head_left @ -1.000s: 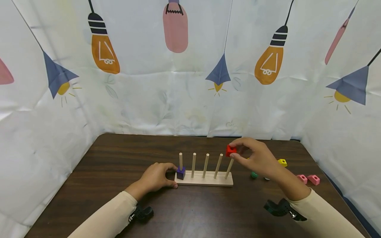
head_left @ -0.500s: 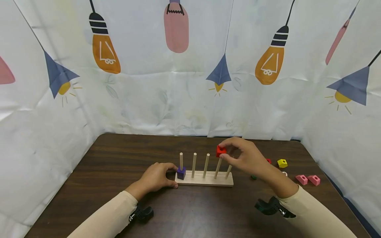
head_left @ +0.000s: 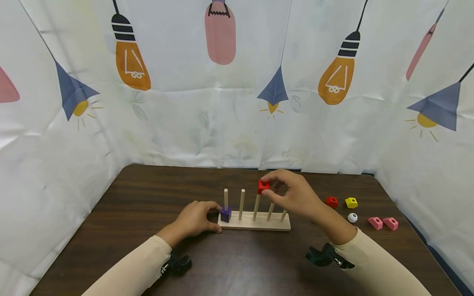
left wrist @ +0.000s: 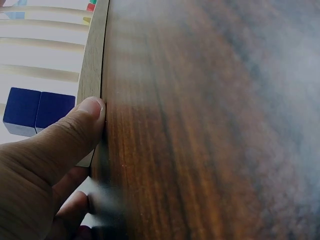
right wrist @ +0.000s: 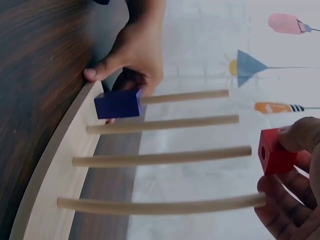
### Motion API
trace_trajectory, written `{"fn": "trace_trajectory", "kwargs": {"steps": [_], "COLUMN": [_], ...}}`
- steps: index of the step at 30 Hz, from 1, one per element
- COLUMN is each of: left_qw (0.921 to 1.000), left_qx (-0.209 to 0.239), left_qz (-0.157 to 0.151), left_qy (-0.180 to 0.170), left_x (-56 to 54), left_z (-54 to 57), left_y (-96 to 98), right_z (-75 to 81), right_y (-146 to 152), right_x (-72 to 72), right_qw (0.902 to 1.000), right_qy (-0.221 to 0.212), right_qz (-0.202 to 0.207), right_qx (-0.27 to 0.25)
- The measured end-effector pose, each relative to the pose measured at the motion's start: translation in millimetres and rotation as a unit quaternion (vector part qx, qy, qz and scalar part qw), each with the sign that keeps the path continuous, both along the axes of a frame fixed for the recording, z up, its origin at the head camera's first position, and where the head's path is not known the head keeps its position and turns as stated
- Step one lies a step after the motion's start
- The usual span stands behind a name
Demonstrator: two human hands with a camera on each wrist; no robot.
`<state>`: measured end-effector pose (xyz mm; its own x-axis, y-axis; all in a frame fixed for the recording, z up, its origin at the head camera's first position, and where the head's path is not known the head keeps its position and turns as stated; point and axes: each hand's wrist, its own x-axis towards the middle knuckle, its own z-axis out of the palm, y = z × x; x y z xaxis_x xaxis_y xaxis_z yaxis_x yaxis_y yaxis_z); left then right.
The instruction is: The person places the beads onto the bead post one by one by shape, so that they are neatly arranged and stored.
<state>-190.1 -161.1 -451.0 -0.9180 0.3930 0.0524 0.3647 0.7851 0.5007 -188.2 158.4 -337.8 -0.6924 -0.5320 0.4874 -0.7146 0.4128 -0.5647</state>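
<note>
A wooden peg board (head_left: pixel 255 224) with several upright pegs lies on the dark table. Purple cubic material (head_left: pixel 226 214) sits low on its leftmost peg; whether it is one block or two I cannot tell. My left hand (head_left: pixel 197 218) grips the board's left end, the thumb (left wrist: pixel 90 112) along the front edge and other fingers behind. My right hand (head_left: pixel 294 195) pinches a red block (head_left: pixel 263 186) with a hole through it, between thumb and fingers. In the head view it overlaps the middle peg's top; the right wrist view shows the red block (right wrist: pixel 275 152) just off the peg tips.
To the right of the board lie another red block (head_left: pixel 331 202), a yellow block (head_left: pixel 351 202), a white bead (head_left: pixel 352 218) and two pink blocks (head_left: pixel 383 223). A patterned cloth (head_left: pixel 237 131) hangs behind the table (head_left: pixel 237 263).
My right hand has moved left with the red block, from over the rightmost peg to the middle one. The loose blocks on the right have come into fuller view. My left hand stays put.
</note>
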Motion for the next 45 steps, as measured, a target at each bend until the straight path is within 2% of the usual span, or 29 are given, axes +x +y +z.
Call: {"fn": "trace_trajectory", "kwargs": {"steps": [14,23,36,45], "left_qw": [1.0000,1.0000,1.0000,0.9999], "left_qx": [-0.002,0.001,0.006,0.012], "left_qz": [0.000,0.000,-0.003,-0.001], "left_qy": [0.004,0.002,-0.004,-0.008], "left_x": [-0.6,0.0,-1.8,-1.1], "left_z": [0.0,1.4,-0.5,0.0], "left_y": [-0.5,0.5,-0.5,-0.5], "right_z": [-2.8,-1.2,-1.0,-4.3], "right_y": [-26,-42,-65,-80], "right_x": [2.5,4.7,6.6,6.2], "right_qw": [0.9997,0.9990,0.9982,0.9963], "right_qy": [-0.021,-0.031,-0.052,-0.065], "right_qz": [-0.008,-0.033,-0.028,-0.046], "right_qx": [-0.006,-0.007,-0.011,-0.032]}}
